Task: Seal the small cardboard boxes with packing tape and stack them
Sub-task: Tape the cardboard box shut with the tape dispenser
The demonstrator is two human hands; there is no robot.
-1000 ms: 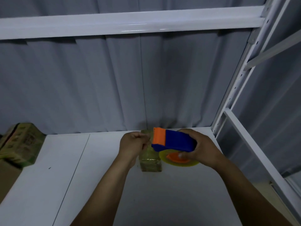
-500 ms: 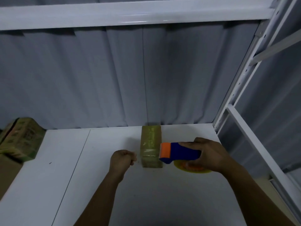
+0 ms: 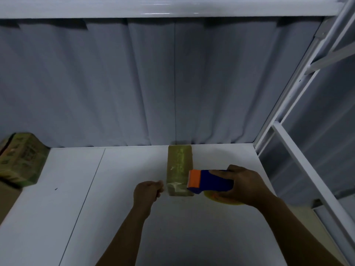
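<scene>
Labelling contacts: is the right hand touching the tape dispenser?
Touching. The head view shows the right hand with fingers curled over the blue body of the tape dispenser.

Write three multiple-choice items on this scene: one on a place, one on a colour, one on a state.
1. Where is the small box?
A. on the white shelf, left of the tape dispenser
B. on the floor
C. in a hand

2. What colours is the tape dispenser?
A. red and white
B. blue and orange
C. all black

3. What is the right hand doing?
A. lying flat
B. lifting the box
C. gripping the tape dispenser

Answers:
1 A, the box rests on the shelf beside the dispenser's orange end.
2 B, it has a blue body and an orange front.
3 C, its fingers curl round the blue body.
</scene>
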